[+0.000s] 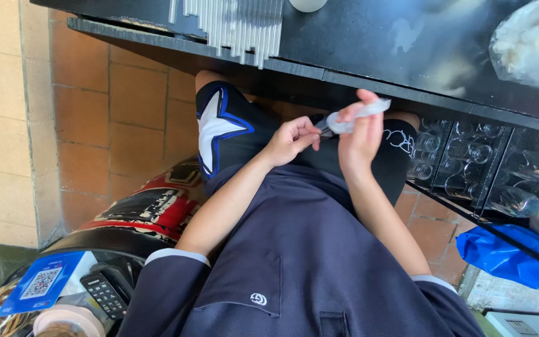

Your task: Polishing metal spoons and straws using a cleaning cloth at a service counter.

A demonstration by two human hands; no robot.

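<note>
Head view: right hand grips a clear tube; left hand pinches its dark tip, below the black table edge.

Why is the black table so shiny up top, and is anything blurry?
In the head view, daylight makes pale glare patches on the black tabletop. The plastic bag at the edge is washed out bright. The left hand and right hand, holding a small clear tube, are fairly sharp, though the tube is slightly soft. The glasses under the table sit in shadow.
</note>
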